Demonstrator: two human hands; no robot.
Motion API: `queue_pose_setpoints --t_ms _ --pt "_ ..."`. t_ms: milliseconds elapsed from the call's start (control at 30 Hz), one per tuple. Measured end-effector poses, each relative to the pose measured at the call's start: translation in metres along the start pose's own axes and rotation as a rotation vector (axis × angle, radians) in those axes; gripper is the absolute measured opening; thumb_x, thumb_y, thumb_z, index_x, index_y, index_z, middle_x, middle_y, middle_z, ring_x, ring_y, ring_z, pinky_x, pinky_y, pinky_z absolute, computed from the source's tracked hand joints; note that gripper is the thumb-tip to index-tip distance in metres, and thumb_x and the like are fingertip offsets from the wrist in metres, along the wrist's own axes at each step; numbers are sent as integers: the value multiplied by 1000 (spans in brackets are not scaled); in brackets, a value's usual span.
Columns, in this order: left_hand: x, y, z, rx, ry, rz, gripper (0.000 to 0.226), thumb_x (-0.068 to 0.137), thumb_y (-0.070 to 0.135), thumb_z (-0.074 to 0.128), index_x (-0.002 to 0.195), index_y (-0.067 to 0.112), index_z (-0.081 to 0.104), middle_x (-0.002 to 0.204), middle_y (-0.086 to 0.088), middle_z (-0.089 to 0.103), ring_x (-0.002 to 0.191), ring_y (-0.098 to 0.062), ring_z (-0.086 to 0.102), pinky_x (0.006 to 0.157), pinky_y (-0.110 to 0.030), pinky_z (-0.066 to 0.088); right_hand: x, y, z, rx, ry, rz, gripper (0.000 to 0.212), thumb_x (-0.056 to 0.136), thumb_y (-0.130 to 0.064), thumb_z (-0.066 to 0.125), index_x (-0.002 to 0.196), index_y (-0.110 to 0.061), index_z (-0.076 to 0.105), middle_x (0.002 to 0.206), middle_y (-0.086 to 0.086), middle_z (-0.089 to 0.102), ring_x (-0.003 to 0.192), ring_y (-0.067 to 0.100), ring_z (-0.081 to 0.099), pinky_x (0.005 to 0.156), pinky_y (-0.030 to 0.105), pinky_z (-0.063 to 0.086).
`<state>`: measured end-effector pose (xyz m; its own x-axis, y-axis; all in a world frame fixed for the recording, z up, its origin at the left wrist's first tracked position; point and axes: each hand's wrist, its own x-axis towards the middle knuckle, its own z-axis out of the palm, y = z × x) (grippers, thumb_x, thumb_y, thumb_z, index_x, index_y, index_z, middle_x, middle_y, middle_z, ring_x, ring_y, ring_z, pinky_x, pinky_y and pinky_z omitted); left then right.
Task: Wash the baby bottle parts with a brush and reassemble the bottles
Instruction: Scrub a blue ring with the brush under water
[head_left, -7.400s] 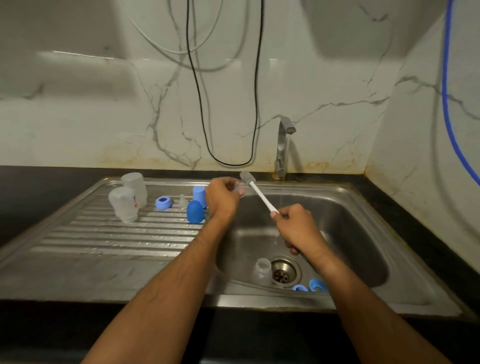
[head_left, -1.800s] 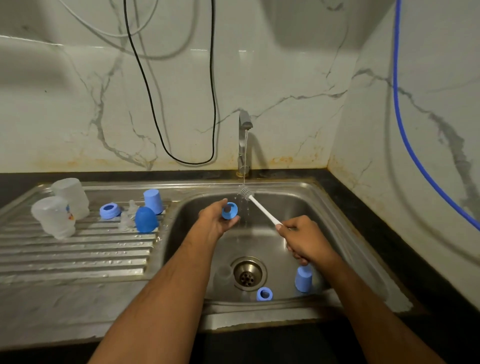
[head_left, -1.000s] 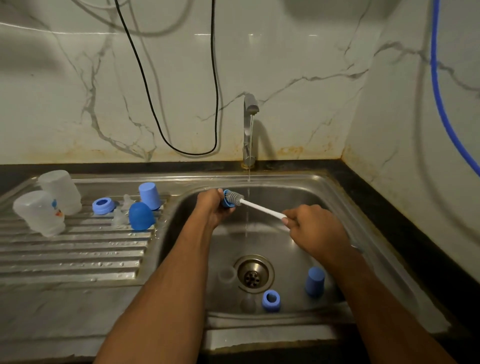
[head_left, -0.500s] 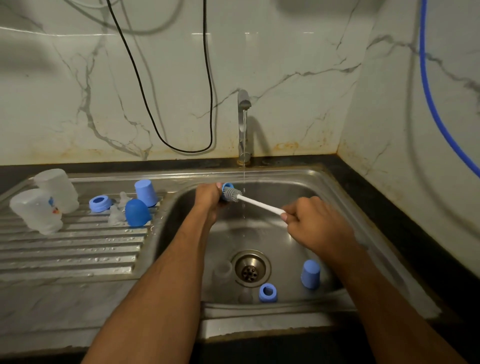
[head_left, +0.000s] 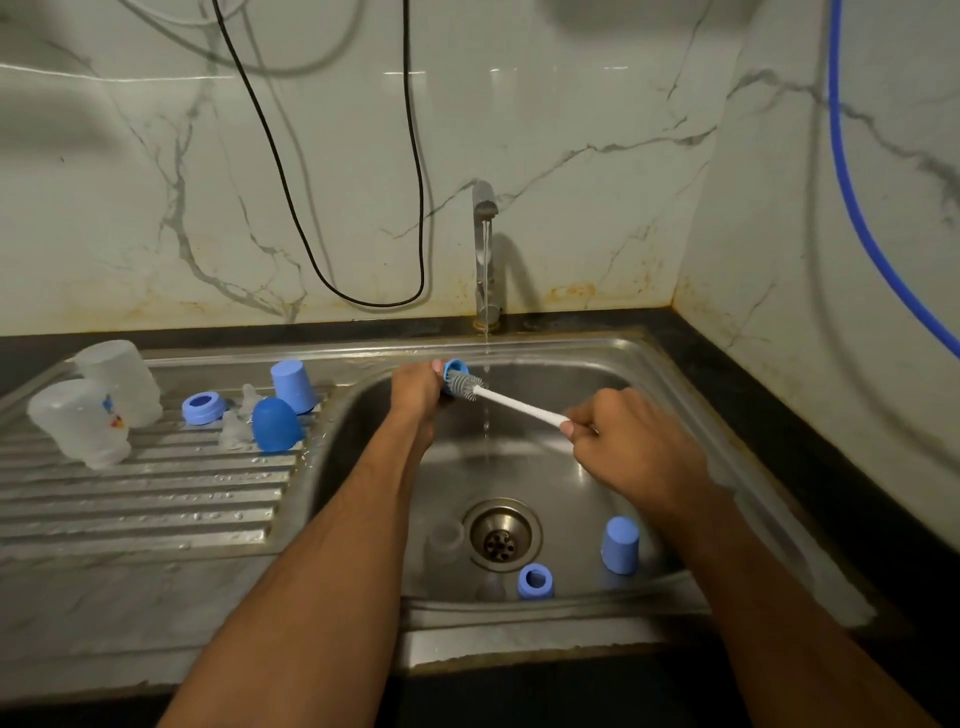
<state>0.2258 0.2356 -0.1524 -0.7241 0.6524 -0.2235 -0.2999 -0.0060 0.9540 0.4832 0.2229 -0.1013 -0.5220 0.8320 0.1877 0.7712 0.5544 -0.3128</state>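
Mid-wash at the sink (head_left: 675, 374): left hand (head_left: 418, 387) curled round a blue ring (head_left: 451, 368), right hand (head_left: 631, 441) gripping the brush (head_left: 511, 405) by its white handle, bristles at the ring's mouth beside a thin stream from the tap (head_left: 485, 249). Waiting in the basin: a second ring (head_left: 535, 581) at 6 o'clock of the drain (head_left: 501, 535), a cap (head_left: 621, 544) at 3, perhaps a clear teat at 9. Bottles (head_left: 98, 400) draining at far left. Next, likely: rinse, then set ring on the drainboard (head_left: 140, 499).
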Motion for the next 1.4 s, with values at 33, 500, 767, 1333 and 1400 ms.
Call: queue_pose_setpoints --t_ms 33,500,767,1333,1400 --pt "3 -1 1 3 -10 1 19 95 2 57 108 -1 72 103 -20 73 94 -29 72 76 -37 63 0 -1 -1 -22 32 1 25 102 -37 51 109 -25 71 79 -4 63 71 11 60 68 30 54" --pt "9 -4 0 40 41 47 20 99 12 58 113 2 69 106 -16 71 96 -25 72 87 -41 61 2 0 7 16 31 22 24 100 -41 55 103 -23 71 75 -5 62 67 10 59 59 29 46" --pt "3 -6 5 75 -16 100 18 100 11 57 109 5 72 103 -13 73 95 -23 72 84 -37 62 -2 0 9 -52 118 95 25 102 -38 50 104 -20 67 80 -3 58 70 12 54 62 30 40" --pt "5 -12 4 152 -13 160 22 102 15 55 113 5 70 107 -12 71 97 -21 71 88 -36 60 6 3 10 -18 42 93 21 99 -36 56 99 -20 68 78 -4 61 70 11 58 59 29 42" --pt "6 -13 2 158 15 163 22 102 15 54 110 6 72 108 -13 70 99 -23 70 91 -39 59 7 3 10 24 -12 61 20 98 -37 59 98 -20 71 74 -5 61 67 9 59 56 27 42"
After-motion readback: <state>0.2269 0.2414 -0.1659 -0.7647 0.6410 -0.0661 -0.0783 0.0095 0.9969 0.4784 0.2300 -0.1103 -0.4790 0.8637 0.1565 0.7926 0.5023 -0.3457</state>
